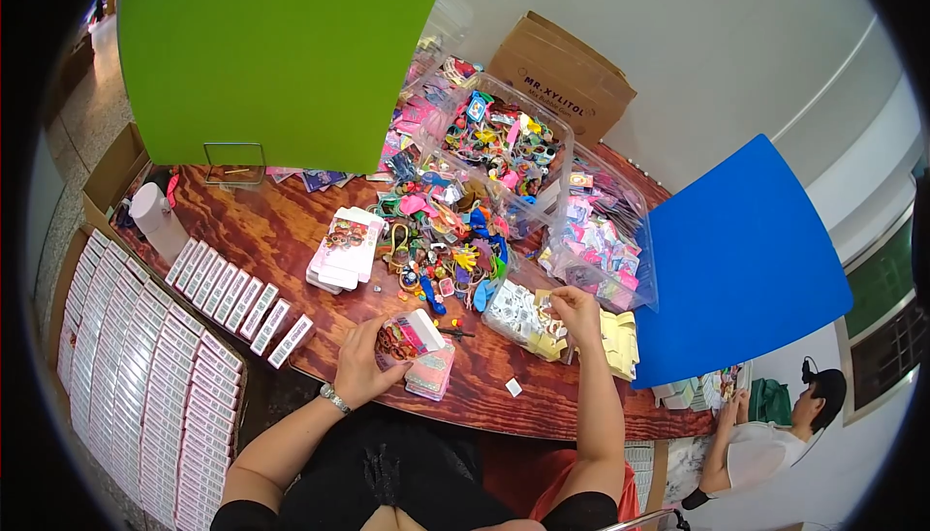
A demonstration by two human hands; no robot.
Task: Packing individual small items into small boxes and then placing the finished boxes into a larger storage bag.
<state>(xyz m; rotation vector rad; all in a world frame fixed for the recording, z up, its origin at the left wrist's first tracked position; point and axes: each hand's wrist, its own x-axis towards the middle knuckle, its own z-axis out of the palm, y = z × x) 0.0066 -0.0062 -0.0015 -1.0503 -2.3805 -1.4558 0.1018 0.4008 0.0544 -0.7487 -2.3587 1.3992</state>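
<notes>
My left hand (360, 368), with a watch on its wrist, is closed around a small pink-and-white carton (412, 335) near the table's front edge. The carton's white end flap stands up. Just beside it lies a stack of pink cards (429, 374). Over a clear tray of small white packets (523, 316), my right hand (579, 316) has its thumb and fingers pinched together; what is between them is too small to make out. Yellow packets (618, 342) lie close to that wrist. A small white square (513, 388) rests on the table between my hands.
Loose colourful trinkets (446, 255) are heaped mid-table, with clear bins behind. Flattened cartons (347, 248) are stacked left of them. A row of filled cartons (232, 289) and a large box of them stand left. Green (281, 56) and blue boards (746, 269) flank the table; a co-worker (775, 434) sits right.
</notes>
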